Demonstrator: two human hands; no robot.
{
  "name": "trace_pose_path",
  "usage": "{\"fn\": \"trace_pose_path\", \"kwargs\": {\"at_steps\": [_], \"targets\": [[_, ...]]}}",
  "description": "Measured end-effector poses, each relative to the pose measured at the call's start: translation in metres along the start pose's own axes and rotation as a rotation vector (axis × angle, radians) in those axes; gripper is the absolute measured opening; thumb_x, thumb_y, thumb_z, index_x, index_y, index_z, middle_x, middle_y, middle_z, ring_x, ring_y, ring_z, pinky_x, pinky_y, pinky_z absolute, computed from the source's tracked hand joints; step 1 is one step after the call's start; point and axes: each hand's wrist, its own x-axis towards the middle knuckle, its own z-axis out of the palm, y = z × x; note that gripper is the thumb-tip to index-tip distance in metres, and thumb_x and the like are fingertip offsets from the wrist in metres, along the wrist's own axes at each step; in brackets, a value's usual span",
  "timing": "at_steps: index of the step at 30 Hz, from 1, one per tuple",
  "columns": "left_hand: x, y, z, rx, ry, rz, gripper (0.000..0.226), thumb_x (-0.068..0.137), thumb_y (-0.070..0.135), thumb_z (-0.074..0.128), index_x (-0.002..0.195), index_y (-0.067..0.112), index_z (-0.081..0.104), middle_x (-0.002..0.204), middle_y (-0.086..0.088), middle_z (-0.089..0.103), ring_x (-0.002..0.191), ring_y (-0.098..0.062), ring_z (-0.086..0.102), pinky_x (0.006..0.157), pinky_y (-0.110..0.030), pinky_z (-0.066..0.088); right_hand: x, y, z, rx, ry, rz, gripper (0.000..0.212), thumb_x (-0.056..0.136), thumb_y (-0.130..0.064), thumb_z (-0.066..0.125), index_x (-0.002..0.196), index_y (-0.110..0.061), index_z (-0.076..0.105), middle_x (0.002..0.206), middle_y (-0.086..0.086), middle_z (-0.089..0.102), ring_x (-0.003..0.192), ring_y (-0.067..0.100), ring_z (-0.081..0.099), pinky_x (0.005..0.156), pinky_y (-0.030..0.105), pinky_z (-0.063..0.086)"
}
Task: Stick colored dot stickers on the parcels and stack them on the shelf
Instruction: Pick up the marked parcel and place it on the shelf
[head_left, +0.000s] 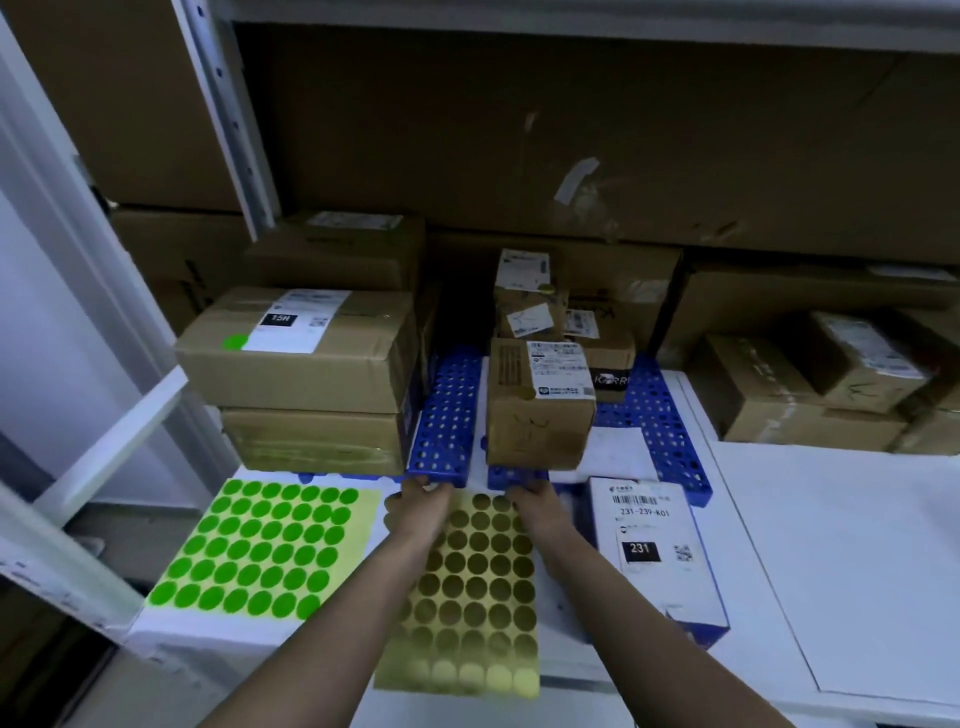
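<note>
My left hand (422, 501) and right hand (535, 503) reach the blue perforated rack (447, 415) on the white shelf (857, 545); I cannot tell my grip. Green sticker sheet (260, 545) lies left of it.

From my remote seat I see a blue perforated rack (448, 415) lying just past centre, running toward twelve o'clock, with a second blue perforated rack (670, 431) at about two o'clock. White sheets (852, 545) cover the surface at four o'clock. A large brown cardboard backing (571, 135) (scuffed, with a strip of tape) fills twelve o'clock, and a grey metal upright (228, 114) stands at eleven.
</note>
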Motion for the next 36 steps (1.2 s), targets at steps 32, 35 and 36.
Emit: {"fn": "trace_pose_path", "kwargs": {"at_steps": [32,35,36], "targets": [[0.032,0.014,-0.049,0.333,-0.375,0.406,0.019,0.082,0.001,0.065,0.074,0.018,0.060,0.077,0.000,0.063,0.069,-0.009,0.058,0.060,-0.019,0.045,0.006,-0.008,-0.012,-0.791,0.051,-0.661,0.020,0.090,-0.032,0.061,0.107,-0.027,0.069,0.103,-0.010,0.069,0.103,0.015,0.060,0.087,0.033,0.037],[0.028,0.026,-0.042,0.511,-0.419,0.549,0.015,0.081,0.005,0.067,0.080,0.019,0.061,0.087,-0.001,0.065,0.082,-0.015,0.062,0.071,-0.029,0.050,0.004,-0.017,-0.018,-0.574,-0.055,-0.584,0.016,0.088,-0.022,0.065,0.103,-0.019,0.071,0.083,-0.015,0.063,0.073,0.007,0.062,0.071,0.026,0.049],[0.027,0.030,-0.039,0.566,-0.430,0.583,0.011,0.081,0.008,0.067,0.084,0.018,0.064,0.090,-0.002,0.066,0.085,-0.015,0.063,0.074,-0.030,0.051,0.004,-0.018,-0.018,-0.515,-0.082,-0.568,0.015,0.088,-0.019,0.066,0.102,-0.017,0.072,0.080,-0.016,0.061,0.068,0.003,0.059,0.065,0.023,0.049]]}}
